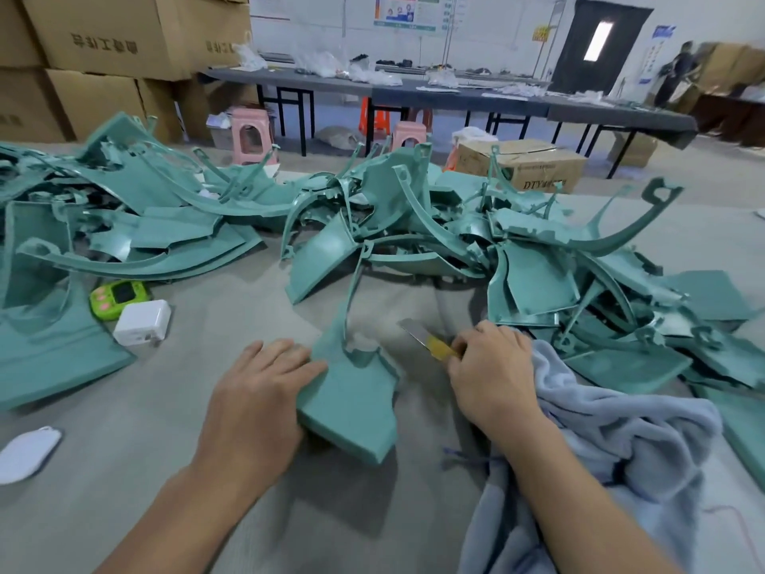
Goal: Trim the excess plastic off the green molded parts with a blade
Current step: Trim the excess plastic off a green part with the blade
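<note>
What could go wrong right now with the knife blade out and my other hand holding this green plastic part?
1. The bare blade of the yellow-handled utility knife in the right hand points toward the flat green molded plastic part; a slip could reach the left hand gripping its edge.
2. The grey-blue fleece cloth beside the right wrist could snag the stroke.
</note>
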